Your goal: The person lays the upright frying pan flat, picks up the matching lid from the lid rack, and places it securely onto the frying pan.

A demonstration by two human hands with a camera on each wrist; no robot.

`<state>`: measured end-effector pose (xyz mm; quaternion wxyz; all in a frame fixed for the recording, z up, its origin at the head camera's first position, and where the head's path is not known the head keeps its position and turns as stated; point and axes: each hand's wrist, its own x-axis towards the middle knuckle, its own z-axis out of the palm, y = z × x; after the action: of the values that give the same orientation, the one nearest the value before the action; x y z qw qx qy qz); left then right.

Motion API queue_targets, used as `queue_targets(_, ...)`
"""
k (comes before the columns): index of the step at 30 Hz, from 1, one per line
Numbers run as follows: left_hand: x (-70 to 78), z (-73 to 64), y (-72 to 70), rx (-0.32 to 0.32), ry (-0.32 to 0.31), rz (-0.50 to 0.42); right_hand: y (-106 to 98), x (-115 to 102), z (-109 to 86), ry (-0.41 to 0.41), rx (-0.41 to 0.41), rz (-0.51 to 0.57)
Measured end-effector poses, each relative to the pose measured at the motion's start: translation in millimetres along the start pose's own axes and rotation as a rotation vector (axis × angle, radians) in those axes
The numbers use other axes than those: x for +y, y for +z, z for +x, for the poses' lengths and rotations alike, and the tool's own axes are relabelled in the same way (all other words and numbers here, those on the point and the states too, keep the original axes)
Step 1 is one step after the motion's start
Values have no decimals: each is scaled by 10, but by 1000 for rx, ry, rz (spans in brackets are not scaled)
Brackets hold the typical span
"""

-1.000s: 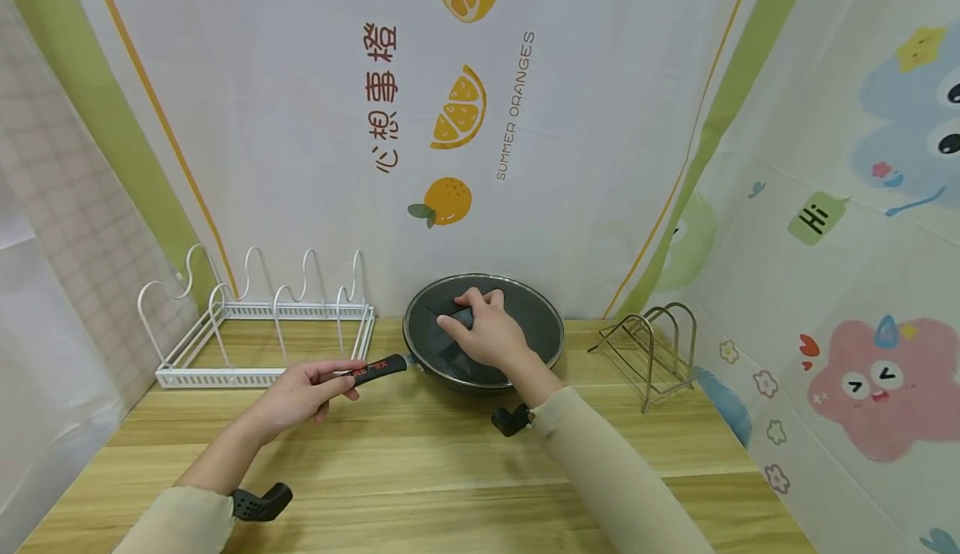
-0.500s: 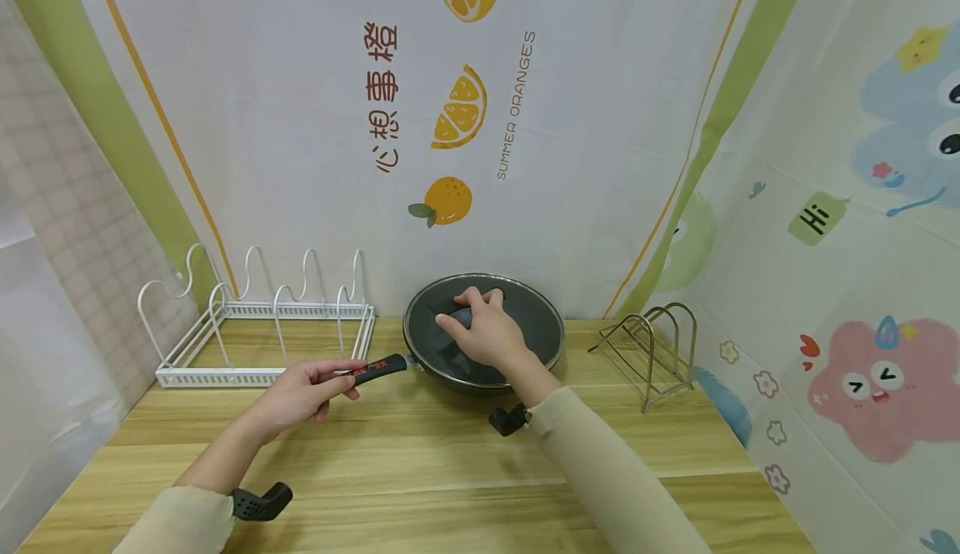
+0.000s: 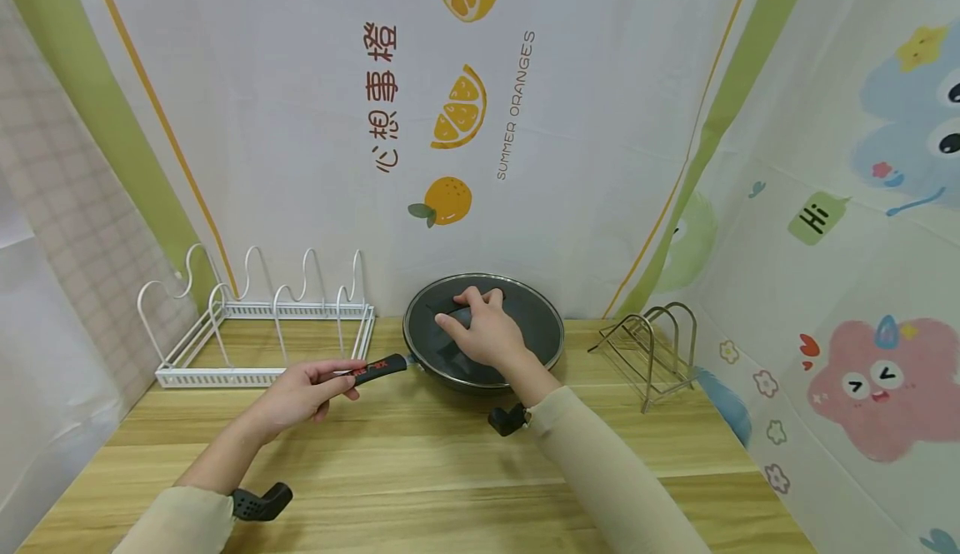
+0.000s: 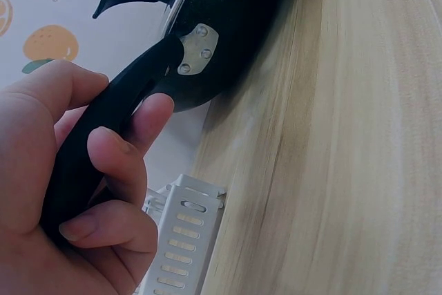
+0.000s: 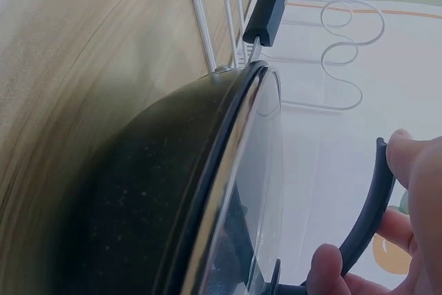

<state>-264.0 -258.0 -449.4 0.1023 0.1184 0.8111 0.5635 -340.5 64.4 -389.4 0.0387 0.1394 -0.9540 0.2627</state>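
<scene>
A dark frying pan [image 5: 131,191] stands on the wooden table, covered by a glass lid [image 3: 528,321] with a metal rim. My left hand [image 3: 303,396] grips the pan's black handle [image 3: 384,367], which points left and bears red lettering. In the left wrist view, curled fingers [image 4: 114,157] wrap round that handle, near its riveted metal bracket. Over the lid, my right hand [image 3: 491,333] holds the curved black lid handle [image 5: 373,202] between thumb and fingers. The lid sits flat on the pan's rim.
To the left is a white rack [image 3: 217,378] with tall wire loops. A small gold-coloured wire rack [image 3: 649,354] stands right of the pan. Behind the wooden table [image 3: 375,487] hangs a white curtain [image 3: 300,162] printed with oranges, close to the pan's far side.
</scene>
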Motion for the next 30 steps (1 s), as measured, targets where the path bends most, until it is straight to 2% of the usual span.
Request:
queue_targets(17, 14, -4, -5, -8, 6, 1, 4, -7, -2, -4, 9, 5)
queue_targets(30, 16, -4, -2, -7, 14, -2, 46, 21, -33, 14, 29, 88)
